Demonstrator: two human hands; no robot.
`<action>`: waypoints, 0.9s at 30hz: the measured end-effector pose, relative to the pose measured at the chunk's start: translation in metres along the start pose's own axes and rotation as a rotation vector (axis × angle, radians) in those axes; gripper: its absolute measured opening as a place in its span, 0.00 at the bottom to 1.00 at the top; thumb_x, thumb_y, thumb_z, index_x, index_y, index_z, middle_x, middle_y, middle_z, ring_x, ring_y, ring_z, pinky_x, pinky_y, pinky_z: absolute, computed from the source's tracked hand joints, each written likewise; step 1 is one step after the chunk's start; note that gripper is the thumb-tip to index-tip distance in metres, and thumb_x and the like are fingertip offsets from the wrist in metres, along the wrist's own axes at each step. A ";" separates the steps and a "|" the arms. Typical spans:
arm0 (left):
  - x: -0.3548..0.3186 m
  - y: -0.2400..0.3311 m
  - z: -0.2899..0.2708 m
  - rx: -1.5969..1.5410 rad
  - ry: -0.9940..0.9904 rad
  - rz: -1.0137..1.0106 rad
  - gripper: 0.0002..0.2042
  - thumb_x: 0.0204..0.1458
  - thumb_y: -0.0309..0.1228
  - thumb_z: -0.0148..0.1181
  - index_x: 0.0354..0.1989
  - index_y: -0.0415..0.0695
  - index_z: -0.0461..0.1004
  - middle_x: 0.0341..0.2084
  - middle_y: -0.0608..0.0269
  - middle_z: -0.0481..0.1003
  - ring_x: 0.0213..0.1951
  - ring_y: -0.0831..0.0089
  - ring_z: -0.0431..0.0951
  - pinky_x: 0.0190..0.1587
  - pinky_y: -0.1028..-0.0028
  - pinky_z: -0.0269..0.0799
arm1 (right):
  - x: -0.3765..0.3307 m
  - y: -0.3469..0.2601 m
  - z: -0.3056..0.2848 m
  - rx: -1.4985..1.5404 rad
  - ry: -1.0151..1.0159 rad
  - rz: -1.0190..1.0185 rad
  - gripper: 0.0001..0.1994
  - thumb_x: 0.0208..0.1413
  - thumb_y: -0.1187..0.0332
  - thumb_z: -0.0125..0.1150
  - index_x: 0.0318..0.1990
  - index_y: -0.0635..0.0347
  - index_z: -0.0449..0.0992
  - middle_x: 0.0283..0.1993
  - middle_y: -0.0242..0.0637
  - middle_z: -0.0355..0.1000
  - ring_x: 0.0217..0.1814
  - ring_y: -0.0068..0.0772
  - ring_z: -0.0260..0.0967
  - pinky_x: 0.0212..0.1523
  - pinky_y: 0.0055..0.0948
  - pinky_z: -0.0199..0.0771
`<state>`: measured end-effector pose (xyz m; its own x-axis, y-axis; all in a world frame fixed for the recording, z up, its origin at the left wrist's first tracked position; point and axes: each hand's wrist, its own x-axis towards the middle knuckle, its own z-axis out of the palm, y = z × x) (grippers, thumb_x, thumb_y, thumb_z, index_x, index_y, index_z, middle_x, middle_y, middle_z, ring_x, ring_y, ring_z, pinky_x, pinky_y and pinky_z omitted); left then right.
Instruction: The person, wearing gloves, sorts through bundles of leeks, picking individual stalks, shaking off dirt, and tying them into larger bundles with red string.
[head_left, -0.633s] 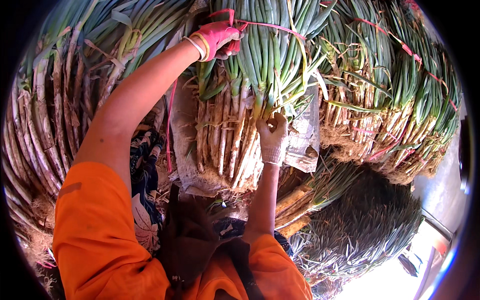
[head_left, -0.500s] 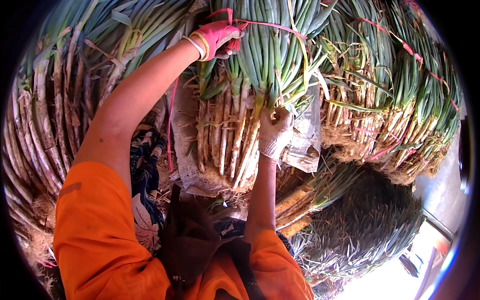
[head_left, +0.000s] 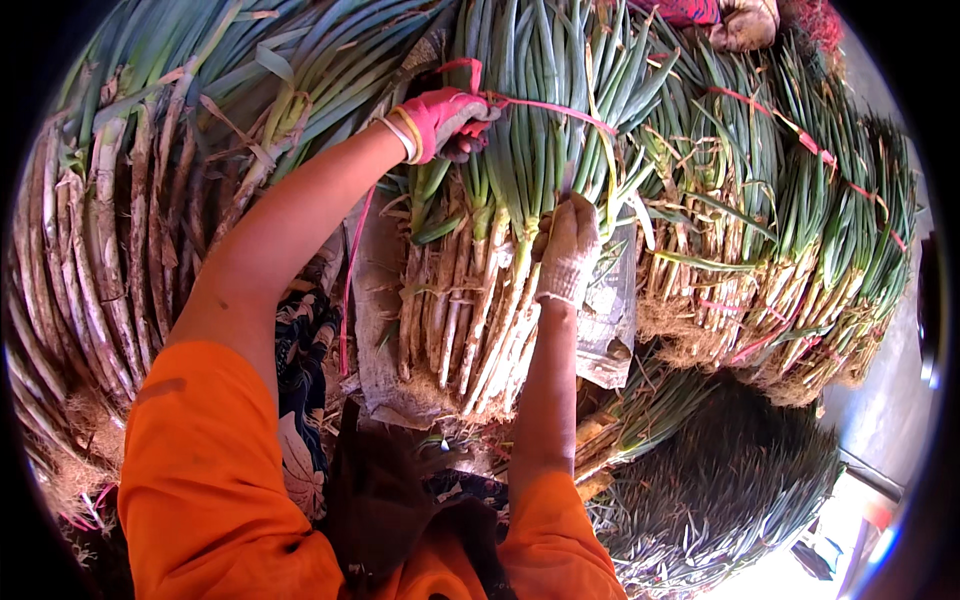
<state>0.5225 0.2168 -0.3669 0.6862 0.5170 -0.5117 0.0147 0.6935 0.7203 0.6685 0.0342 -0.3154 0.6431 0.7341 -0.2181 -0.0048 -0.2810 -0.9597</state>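
A: Look at the centre! The bunch (head_left: 470, 290) of onions lies on a worn sheet (head_left: 378, 345), green leaves to the far side, roots toward the wearer, and both hands are on the job!

B: The left hand (head_left: 450, 122), in a pink glove with bands (head_left: 405, 135) at the wrist, is up at the bunch's left edge. Fingers curled, right by the pink ribbon (head_left: 555, 107)!

A: Pinching it?

B: Can't tell; the glove covers the spot. The ribbon runs from there across the leaves to the right, and a loop of it stands just above the hand.

A: And the right hand (head_left: 570, 245)?

B: Pale glove, lower down, at the bunch's right side where green meets white! Fingers drawn close together against the leaves; whether they hold any, I can't tell.

A: Around them, what a crowd! More tied bundles (head_left: 735, 180) to the right, long stalks (head_left: 110, 240) filling the left, and a dark, leafy heap (head_left: 720, 490) at lower right!

B: 2 orange sleeves (head_left: 205, 450) below, and 1 loose pink strand (head_left: 346, 290) just left of the sheet!
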 end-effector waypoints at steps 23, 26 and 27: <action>-0.026 0.012 0.021 -0.102 0.085 0.083 0.12 0.54 0.43 0.58 0.23 0.53 0.68 0.15 0.74 0.63 0.13 0.81 0.60 0.18 0.79 0.52 | 0.125 0.003 0.098 -1.110 -0.396 -0.026 0.13 0.53 0.63 0.58 0.31 0.67 0.80 0.34 0.55 0.76 0.39 0.51 0.77 0.40 0.43 0.78; -0.022 0.007 -0.004 -0.282 -0.077 0.103 0.09 0.54 0.43 0.52 0.26 0.54 0.70 0.16 0.75 0.64 0.13 0.82 0.56 0.18 0.79 0.47 | 0.084 0.017 0.087 -1.381 -0.431 -0.606 0.12 0.57 0.67 0.50 0.34 0.65 0.78 0.37 0.53 0.74 0.40 0.51 0.76 0.40 0.45 0.77; -0.025 0.009 0.008 -0.305 -0.030 0.084 0.08 0.53 0.41 0.51 0.27 0.54 0.70 0.16 0.75 0.65 0.12 0.82 0.57 0.17 0.79 0.47 | 0.083 0.033 0.070 -1.507 -0.478 -0.775 0.11 0.58 0.68 0.48 0.35 0.64 0.77 0.37 0.52 0.73 0.40 0.51 0.75 0.41 0.46 0.77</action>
<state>0.5108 0.2064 -0.3436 0.6969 0.5672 -0.4388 -0.2589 0.7696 0.5837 0.6679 0.1291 -0.3773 -0.1074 0.9863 -0.1253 0.9910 0.1163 0.0663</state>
